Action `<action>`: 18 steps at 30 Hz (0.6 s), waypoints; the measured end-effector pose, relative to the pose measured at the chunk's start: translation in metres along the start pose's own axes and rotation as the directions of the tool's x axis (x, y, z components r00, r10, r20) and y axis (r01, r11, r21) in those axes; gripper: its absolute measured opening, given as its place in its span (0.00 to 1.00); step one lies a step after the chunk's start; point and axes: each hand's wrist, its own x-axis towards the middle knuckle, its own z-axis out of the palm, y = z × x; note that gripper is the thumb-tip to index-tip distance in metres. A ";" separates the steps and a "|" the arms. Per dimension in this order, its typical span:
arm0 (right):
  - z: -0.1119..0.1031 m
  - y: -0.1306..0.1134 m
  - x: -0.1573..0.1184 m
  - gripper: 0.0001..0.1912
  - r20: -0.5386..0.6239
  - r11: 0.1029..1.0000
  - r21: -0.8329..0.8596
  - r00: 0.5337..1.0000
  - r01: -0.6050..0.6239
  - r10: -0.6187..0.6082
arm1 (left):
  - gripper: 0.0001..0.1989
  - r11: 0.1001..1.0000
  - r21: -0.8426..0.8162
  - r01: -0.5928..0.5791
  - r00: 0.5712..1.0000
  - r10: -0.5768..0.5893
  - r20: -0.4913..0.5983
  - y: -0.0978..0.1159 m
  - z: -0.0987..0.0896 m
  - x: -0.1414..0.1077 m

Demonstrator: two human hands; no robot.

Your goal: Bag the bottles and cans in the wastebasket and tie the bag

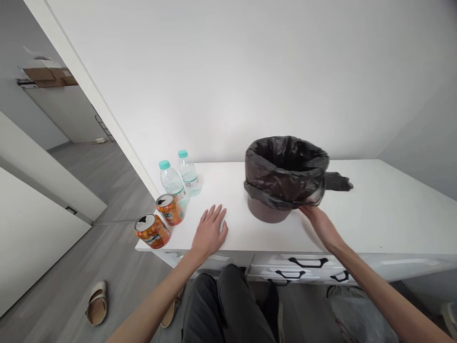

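A brown trash can (pixel 269 212) stands on the white cabinet top, lined with a black trash bag (pixel 285 183) whose edge is folded down over the rim. My right hand (pixel 317 221) grips the can low on its right side, with the fingers partly hidden by the hanging bag. My left hand (pixel 210 231) lies flat on the cabinet top, fingers spread, holding nothing. To its left are two opened orange soda cans, a front one (pixel 154 233) and a rear one (pixel 171 212). Behind them stand two clear plastic bottles with teal caps, a left one (pixel 171 181) and a right one (pixel 188 171).
The cabinet top (pixel 371 214) meets a white wall behind. A tied end of black plastic (pixel 338 182) lies right of the can. Drawers with black handles (pixel 307 263) are below the front edge. A shoe (pixel 97 302) lies on the floor at left.
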 end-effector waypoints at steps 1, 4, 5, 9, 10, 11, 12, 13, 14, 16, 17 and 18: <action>0.004 -0.004 -0.004 0.27 0.036 0.997 -0.078 0.999 -0.009 0.012 | 0.25 1.000 -0.006 -0.003 1.000 0.003 -0.003 0.000 0.001 0.000; 0.009 -0.014 -0.009 0.24 0.029 0.964 -0.263 0.999 -0.029 0.038 | 0.25 1.000 -0.018 -0.004 1.000 0.004 -0.014 -0.001 0.005 -0.001; 0.009 -0.016 -0.009 0.23 0.010 0.960 -0.277 0.999 -0.035 0.040 | 0.26 1.000 -0.019 -0.004 1.000 0.004 -0.014 -0.002 0.006 -0.002; 0.004 -0.014 -0.003 0.20 0.002 0.975 -0.218 0.999 -0.052 0.053 | 0.25 0.997 -0.051 -0.058 0.998 0.060 0.023 -0.013 0.000 0.002; 0.002 -0.012 -0.002 0.20 0.007 0.975 -0.215 0.999 -0.050 0.053 | 0.24 0.995 -0.063 -0.083 0.996 0.084 0.028 -0.018 -0.008 0.006; 0.002 -0.010 -0.002 0.20 0.013 0.973 -0.224 0.999 -0.047 0.051 | 0.23 0.992 -0.071 -0.105 0.994 0.107 0.023 -0.023 -0.018 0.012; 0.002 -0.009 -0.002 0.20 0.020 0.969 -0.242 0.999 -0.044 0.050 | 0.22 0.990 -0.073 -0.121 0.993 0.122 0.004 -0.027 -0.032 0.019; 0.002 -0.009 -0.002 0.19 0.025 0.963 -0.265 0.998 -0.041 0.050 | 0.22 0.990 -0.066 -0.129 0.991 0.127 -0.031 -0.031 -0.048 0.027; 0.003 -0.009 -0.003 0.19 0.031 0.958 -0.285 0.998 -0.040 0.050 | 0.22 0.990 -0.051 -0.130 0.989 0.126 -0.079 -0.035 -0.066 0.038; 0.006 -0.012 -0.005 0.19 0.036 0.952 -0.305 0.998 -0.038 0.051 | 0.22 0.994 -0.009 -0.106 0.977 0.102 -0.185 -0.041 -0.104 0.061; 0.007 -0.014 -0.005 0.18 0.037 0.951 -0.307 0.998 -0.038 0.051 | 0.22 0.997 0.022 -0.078 0.968 0.081 -0.238 -0.043 -0.122 0.073; 0.008 -0.016 -0.006 0.18 0.038 0.951 -0.307 0.998 -0.036 0.050 | 0.22 0.997 0.063 -0.040 0.958 0.057 -0.281 -0.046 -0.138 0.085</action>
